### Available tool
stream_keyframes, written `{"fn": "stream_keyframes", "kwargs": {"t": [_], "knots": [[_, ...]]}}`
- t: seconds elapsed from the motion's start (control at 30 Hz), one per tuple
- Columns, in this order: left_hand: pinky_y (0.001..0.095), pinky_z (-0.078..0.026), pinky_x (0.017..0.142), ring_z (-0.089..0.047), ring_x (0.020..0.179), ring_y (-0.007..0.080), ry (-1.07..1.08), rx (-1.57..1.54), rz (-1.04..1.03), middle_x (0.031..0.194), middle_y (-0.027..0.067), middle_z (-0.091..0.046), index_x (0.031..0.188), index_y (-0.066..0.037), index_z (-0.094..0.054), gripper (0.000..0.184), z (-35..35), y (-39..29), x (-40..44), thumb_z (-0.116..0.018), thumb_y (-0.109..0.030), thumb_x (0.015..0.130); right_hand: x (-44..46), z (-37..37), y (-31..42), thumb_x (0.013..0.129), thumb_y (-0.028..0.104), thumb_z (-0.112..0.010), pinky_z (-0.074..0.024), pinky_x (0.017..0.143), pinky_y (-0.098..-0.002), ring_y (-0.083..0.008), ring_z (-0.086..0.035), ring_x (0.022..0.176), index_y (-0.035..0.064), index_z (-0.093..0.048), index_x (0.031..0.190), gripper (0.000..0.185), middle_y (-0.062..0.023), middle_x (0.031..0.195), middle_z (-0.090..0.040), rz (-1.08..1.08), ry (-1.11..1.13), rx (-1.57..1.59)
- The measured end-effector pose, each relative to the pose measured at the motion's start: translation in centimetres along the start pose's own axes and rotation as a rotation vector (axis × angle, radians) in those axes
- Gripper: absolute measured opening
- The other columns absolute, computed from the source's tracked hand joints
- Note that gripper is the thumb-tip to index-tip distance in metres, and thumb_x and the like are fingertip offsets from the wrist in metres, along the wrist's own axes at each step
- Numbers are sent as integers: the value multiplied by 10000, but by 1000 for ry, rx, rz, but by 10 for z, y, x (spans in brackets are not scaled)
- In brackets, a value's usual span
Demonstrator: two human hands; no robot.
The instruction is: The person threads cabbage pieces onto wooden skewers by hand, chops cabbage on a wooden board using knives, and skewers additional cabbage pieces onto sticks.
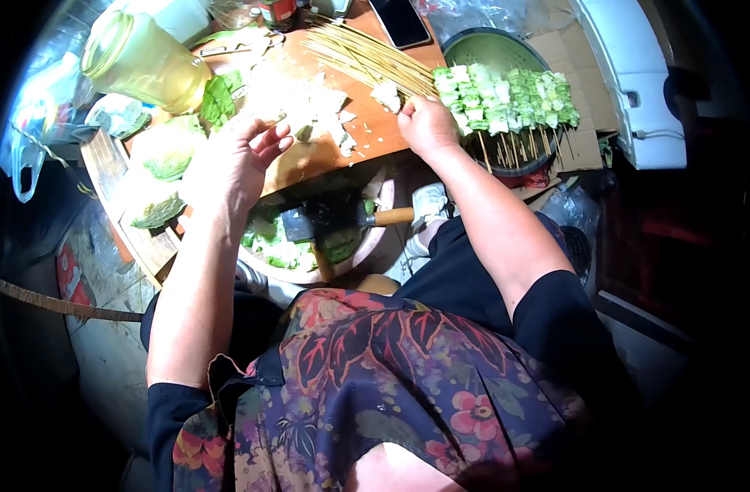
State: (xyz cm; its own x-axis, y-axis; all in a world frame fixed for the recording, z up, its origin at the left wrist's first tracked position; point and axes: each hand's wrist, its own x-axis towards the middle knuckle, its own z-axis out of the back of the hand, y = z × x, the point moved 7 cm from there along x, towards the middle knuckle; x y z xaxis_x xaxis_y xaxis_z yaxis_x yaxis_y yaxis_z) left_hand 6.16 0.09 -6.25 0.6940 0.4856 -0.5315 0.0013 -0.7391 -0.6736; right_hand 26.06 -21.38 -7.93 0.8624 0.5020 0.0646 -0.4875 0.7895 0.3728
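My left hand [243, 160] is raised over the table's left part. Its fingers are loosely curled and apart, with nothing visible in them. Below and beyond it lie pale torn cabbage pieces [330, 102], washed out by bright light. My right hand [430, 129] is closed in a fist at the table's front right edge; whatever it grips is hidden. A small cabbage piece [386, 96] sits just left of its fingers, beside a bundle of bamboo skewers [367, 57]. Right of this fist, skewers threaded with green cabbage [510, 98] rest across a round dark tub [494, 49].
A jar of yellowish liquid [149, 66] and cabbage chunks [157, 209] stand at the left. A phone [401, 20] lies at the back. Below the table, a cleaver [321, 221] with a wooden handle rests over a basin [371, 250] of cabbage. A white box [637, 90] stands right.
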Motion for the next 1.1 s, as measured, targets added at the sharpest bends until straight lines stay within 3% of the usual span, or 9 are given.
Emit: {"fn": "stream_keyframes", "kwargs": {"t": [0.13,0.23,0.33,0.47,0.53,0.67,0.73,0.87,1.1], "knots": [[386,-585,769,-648,844,284,-62,-79,-22,907,118,-588,1022,13,-524,229,13,-7,7,-634,-96,854,-4,12,24,728,176,-653,-508,640,-365,-275,-628,632,82,-597,732,109,-114,648,-629,-29,77,250],[373,-581,784,-652,883,290,-106,-133,-29,942,156,-624,1009,16,-526,184,23,-15,16,-603,-61,861,-30,38,79,747,77,-601,-413,527,-237,-61,-466,558,41,-545,739,67,2,585,-499,199,154,590],[357,-579,807,-650,927,308,-108,-162,-71,977,198,-646,999,25,-524,146,29,-24,21,-568,-38,876,-63,49,116,738,29,-590,-383,510,-208,-29,-431,558,49,-526,735,68,30,600,-472,315,332,721],[343,-580,834,-630,955,347,-150,-203,-68,1035,219,-627,988,37,-514,149,31,-30,15,-566,-48,878,-77,46,124,731,40,-600,-359,488,-205,-25,-398,531,56,-507,720,95,41,576,-430,344,388,757],[313,-596,748,-657,896,295,-172,-252,-91,969,214,-637,1000,67,-540,174,34,-31,19,-566,-42,866,-77,43,121,729,44,-602,-357,488,-203,-21,-392,526,57,-511,717,93,43,564,-424,299,406,717],[317,-598,747,-657,894,298,-164,-236,-100,965,222,-637,991,65,-528,177,34,-34,20,-578,-35,853,-77,43,121,728,43,-600,-353,486,-202,-19,-390,525,56,-514,713,87,47,560,-421,271,428,715],[331,-603,750,-658,903,303,-143,-168,-110,970,210,-626,1035,57,-491,232,33,-38,20,-586,-17,837,-77,42,119,700,129,-611,-465,563,-284,-151,-555,551,61,-537,700,101,-54,589,-550,221,477,670],[341,-606,744,-660,910,305,-183,-155,-206,986,191,-608,1105,40,-448,319,32,-42,18,-590,8,821,-77,45,120,702,125,-610,-461,563,-278,-135,-547,553,57,-537,701,99,-47,584,-544,190,501,703],[343,-608,736,-667,904,305,-69,-121,-270,987,163,-591,1195,17,-385,447,22,-46,16,-597,41,803,-79,46,119,700,117,-614,-456,560,-270,-123,-531,548,52,-541,703,99,-42,582,-534,175,482,735]]}}
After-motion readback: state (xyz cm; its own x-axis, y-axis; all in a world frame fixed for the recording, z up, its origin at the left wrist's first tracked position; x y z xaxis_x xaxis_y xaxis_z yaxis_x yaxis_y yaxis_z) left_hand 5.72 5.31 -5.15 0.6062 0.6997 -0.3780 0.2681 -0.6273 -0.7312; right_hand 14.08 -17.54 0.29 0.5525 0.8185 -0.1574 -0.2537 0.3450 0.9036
